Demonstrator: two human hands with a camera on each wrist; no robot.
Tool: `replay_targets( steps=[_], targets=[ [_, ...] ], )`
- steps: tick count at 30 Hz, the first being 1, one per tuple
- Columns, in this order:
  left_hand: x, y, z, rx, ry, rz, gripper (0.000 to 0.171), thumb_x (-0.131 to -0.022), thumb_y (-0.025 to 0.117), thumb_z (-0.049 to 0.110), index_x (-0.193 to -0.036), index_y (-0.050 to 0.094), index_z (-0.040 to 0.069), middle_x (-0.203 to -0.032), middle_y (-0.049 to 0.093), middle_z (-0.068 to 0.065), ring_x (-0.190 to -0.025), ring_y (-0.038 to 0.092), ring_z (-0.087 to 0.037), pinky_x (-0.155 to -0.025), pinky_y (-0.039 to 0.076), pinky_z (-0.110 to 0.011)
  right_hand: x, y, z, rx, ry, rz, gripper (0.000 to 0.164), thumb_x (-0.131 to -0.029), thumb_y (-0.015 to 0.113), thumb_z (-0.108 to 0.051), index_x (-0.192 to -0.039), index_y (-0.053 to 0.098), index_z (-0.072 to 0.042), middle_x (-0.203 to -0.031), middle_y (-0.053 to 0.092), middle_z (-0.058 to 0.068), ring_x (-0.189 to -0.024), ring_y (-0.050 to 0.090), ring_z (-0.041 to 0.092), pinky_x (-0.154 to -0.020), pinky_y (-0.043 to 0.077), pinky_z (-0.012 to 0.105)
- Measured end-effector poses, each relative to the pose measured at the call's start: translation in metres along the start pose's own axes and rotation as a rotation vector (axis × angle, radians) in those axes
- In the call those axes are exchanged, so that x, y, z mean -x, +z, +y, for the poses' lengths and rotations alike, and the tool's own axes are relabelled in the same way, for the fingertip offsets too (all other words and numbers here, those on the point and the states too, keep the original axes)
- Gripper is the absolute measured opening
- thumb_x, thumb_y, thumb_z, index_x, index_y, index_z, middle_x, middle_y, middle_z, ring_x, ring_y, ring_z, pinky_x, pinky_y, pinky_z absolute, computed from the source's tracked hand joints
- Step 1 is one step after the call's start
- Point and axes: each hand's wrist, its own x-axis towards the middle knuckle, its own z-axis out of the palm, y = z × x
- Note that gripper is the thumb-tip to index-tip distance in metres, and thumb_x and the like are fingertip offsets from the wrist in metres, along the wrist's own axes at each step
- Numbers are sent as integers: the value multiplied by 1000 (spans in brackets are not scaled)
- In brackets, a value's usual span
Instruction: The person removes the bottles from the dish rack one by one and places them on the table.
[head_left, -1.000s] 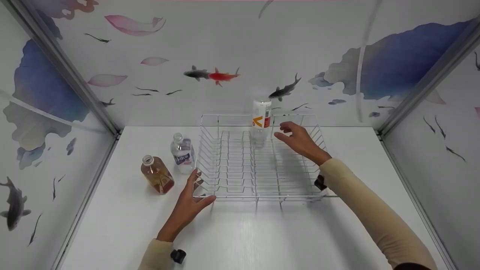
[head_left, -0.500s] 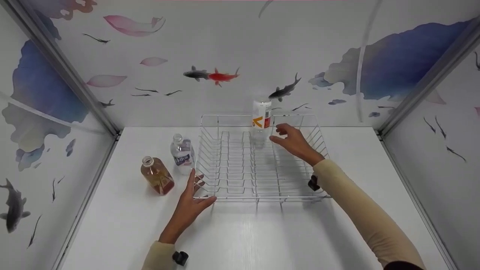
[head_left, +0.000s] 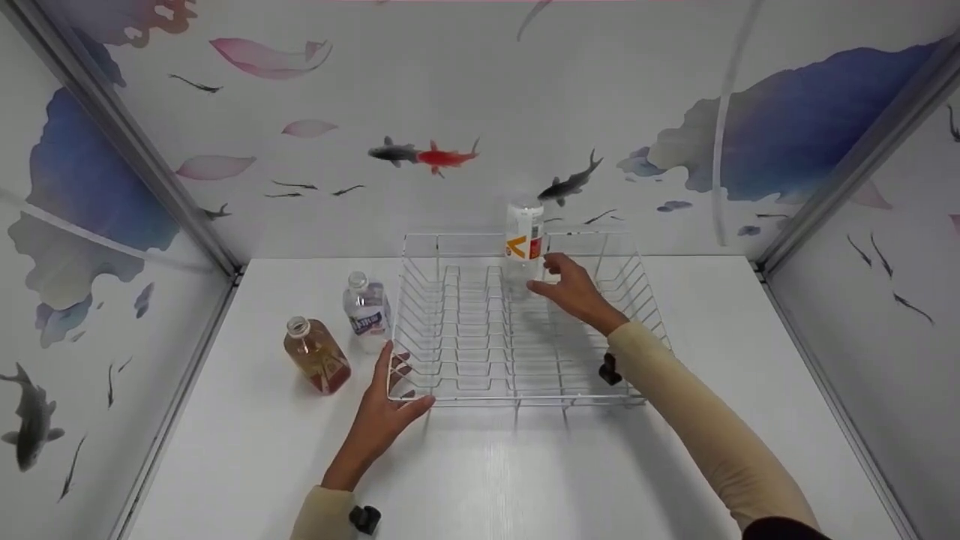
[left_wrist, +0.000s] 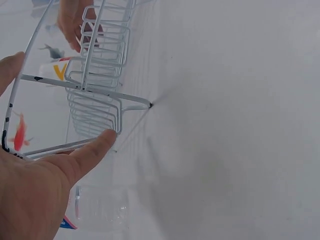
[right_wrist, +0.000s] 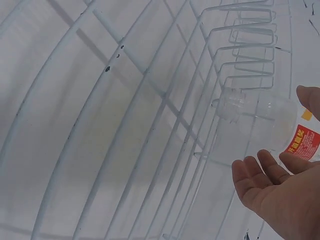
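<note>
A white wire dish rack [head_left: 469, 322] stands on the table. My left hand [head_left: 375, 424] grips its front left corner, thumb along the front and fingers at the left side wires. In the left wrist view, the thumb [left_wrist: 92, 155] lies against the wires. A clear plastic bottle [head_left: 523, 232] with an orange, red and white label stands upside down at the back middle of the rack, its neck [right_wrist: 231, 105] pointing down. My right hand [head_left: 576, 292] is just right of this bottle, thumb and fingers spread apart beside it; whether they touch it I cannot tell.
Left of the rack stand a clear bottle [head_left: 367, 311] with a purple-blue label and a bottle of brown drink [head_left: 318, 356], both upright. The white table [head_left: 487, 480] is enclosed by walls [head_left: 450, 90] printed with fish and petals.
My right hand has moved left to the upside-down bottle in the rack. The left hand keeps its place on the rack's corner. The bottles have not moved.
</note>
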Motion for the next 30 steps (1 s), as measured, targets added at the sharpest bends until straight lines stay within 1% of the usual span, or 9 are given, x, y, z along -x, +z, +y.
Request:
replay_targets(
  steps=[3, 5, 11, 16, 20, 23, 24, 28, 30],
  targets=[
    [-2, 0, -1, 9, 19, 14, 117, -94, 91, 29, -177, 10, 14, -172, 37, -20, -160, 38, -43, -121, 48, -56, -3, 2, 1, -13, 16, 14, 78, -105, 77, -32, -163, 41, 6, -161, 49, 30, -150, 47, 45, -122, 43, 62],
    [-3, 0, -2, 17, 30, 22, 117, -94, 92, 28, -177, 10, 13, -171, 37, -20, -160, 38, -43, -121, 48, -55, -5, 3, 0, -20, 27, 25, 78, -105, 77, -31, -163, 40, 6, -161, 49, 30, -149, 47, 46, -122, 43, 62],
    [-4, 0, -6, 9, 38, 35, 118, -93, 92, 27, -178, 12, 16, -172, 36, -21, -159, 39, -42, -118, 51, -51, -9, 5, 1, -34, 47, 28, 81, -106, 76, -32, -165, 37, 5, -162, 48, 29, -149, 48, 45, -121, 44, 60],
    [-4, -1, -7, -4, 65, 50, 115, -93, 93, 26, -178, 16, 15, -172, 33, -22, -159, 39, -42, -116, 53, -49, -10, 6, 3, -71, 30, 29, 81, -105, 77, -32, -166, 37, 3, -163, 47, 30, -150, 47, 45, -121, 45, 61],
    [-5, -1, -8, -1, 69, 57, 115, -93, 93, 24, -178, 16, 14, -172, 34, -21, -159, 38, -44, -116, 54, -48, -13, 10, 3, -82, 28, 24, 82, -105, 77, -31, -167, 35, 3, -163, 46, 30, -150, 47, 45, -120, 46, 60],
    [-5, -1, -8, 3, 72, 57, 116, -93, 93, 23, -178, 15, 14, -174, 32, -20, -160, 35, -44, -116, 54, -48, -16, 13, 6, -87, 35, 32, 82, -106, 77, -31, -167, 34, 3, -163, 46, 29, -150, 46, 46, -119, 46, 61],
    [-5, -1, -8, 0, 74, 57, 116, -92, 93, 24, -178, 15, 13, -175, 31, -20, -161, 35, -44, -116, 54, -47, -16, 14, 7, -91, 39, 37, 81, -106, 77, -30, -167, 34, 3, -163, 46, 29, -150, 46, 46, -119, 46, 61],
    [-6, 0, -8, -1, 74, 57, 119, -91, 94, 28, -178, 14, 12, -179, 28, -17, -162, 35, -41, -115, 55, -45, -19, 18, 12, -119, 74, 56, 82, -105, 77, -35, -167, 35, 1, -162, 47, 27, -149, 48, 44, -119, 46, 60],
    [-6, 1, -8, 2, 70, 57, 120, -90, 95, 28, -178, 14, 13, -179, 29, -16, -161, 36, -40, -115, 55, -44, -20, 20, 15, -135, 92, 62, 83, -105, 77, -37, -167, 35, 0, -161, 48, 26, -149, 48, 42, -120, 46, 59]
  ],
)
